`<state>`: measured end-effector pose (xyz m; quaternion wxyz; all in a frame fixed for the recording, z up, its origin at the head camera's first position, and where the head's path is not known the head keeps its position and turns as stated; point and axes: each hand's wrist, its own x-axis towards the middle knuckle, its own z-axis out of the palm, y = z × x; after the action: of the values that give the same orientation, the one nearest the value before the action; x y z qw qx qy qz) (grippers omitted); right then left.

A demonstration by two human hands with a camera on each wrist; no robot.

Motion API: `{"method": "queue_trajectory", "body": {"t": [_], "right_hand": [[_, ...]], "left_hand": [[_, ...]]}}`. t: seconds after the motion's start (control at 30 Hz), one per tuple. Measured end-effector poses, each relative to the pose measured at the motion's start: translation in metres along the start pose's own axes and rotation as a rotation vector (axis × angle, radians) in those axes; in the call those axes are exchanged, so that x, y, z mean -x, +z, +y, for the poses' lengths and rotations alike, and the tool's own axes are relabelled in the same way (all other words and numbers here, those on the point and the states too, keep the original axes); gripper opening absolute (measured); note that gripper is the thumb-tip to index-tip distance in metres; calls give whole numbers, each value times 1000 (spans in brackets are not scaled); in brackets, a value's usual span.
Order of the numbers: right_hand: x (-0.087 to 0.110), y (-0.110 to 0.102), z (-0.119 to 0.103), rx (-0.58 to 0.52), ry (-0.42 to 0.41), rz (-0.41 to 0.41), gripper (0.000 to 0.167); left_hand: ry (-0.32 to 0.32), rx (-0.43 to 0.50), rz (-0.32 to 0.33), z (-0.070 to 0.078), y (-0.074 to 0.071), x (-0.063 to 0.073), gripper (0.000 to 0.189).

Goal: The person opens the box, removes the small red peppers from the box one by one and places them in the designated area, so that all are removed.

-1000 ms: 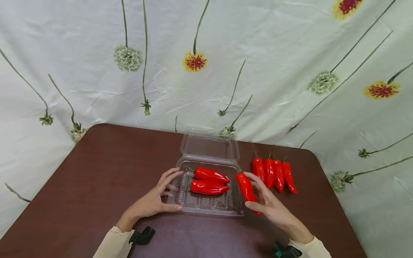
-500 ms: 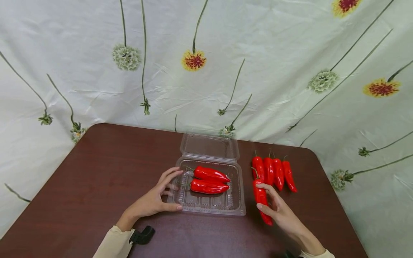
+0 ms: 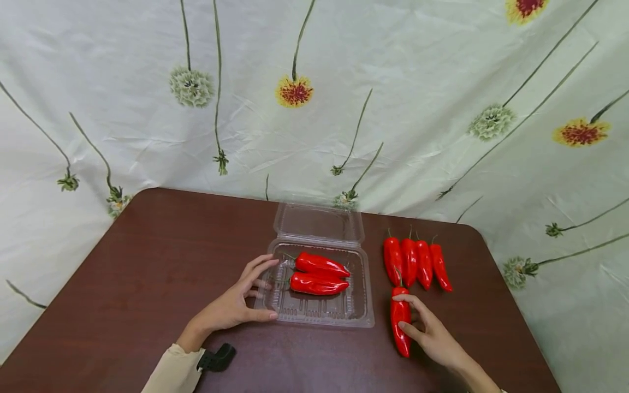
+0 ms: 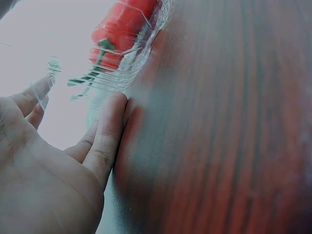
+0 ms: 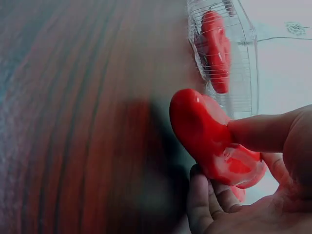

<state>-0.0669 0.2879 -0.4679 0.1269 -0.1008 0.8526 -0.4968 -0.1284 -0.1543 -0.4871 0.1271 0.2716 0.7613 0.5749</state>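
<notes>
My right hand (image 3: 429, 333) holds a long red pepper (image 3: 400, 316) between thumb and fingers, its green stem pointing away from me. In the right wrist view, the thumb presses one side of this pepper (image 5: 195, 122) and fingertips lie against the other. My left hand (image 3: 233, 305) rests at the left rim of a clear plastic clamshell container (image 3: 363, 314), with fingers spread and thumb at the front corner. Two red peppers lie side by side inside, a rear one (image 3: 321, 265) and a front one (image 3: 319, 284), stems to the left.
Several more red peppers (image 3: 423, 265) lie in a row right of the container, stems toward the back. The container's lid (image 3: 319, 222) is folded back behind its base. A flower-printed cloth (image 3: 245, 120) hangs behind the dark brown table (image 3: 206, 229).
My right hand has carried its pepper away from the container's right edge, to the right and toward me, and turned it more upright in view. The left hand stays in place.
</notes>
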Motion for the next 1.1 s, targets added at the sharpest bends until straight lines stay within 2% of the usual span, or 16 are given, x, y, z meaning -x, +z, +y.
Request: {"method": "queue_trajectory", "body": {"t": [0.2,0.4,0.57,0.9,1.1], "right_hand": [[1,-1,3,14,-34,3,57],[4,0,3,54,-1,16,61],[3,-1,2,59,-20,7,62],[2,-1,1,90,67,30,62],[5,-1,0,55,63,23,62]], "left_hand": [[-4,3,3,0,0,0,100],[-8,11,-7,0,0,1,99],[-2,4,-5,0,0,1,99],[-12,9,-4,-1,1,1,100],[-6,7,-3,-2,1,0,100]]}}
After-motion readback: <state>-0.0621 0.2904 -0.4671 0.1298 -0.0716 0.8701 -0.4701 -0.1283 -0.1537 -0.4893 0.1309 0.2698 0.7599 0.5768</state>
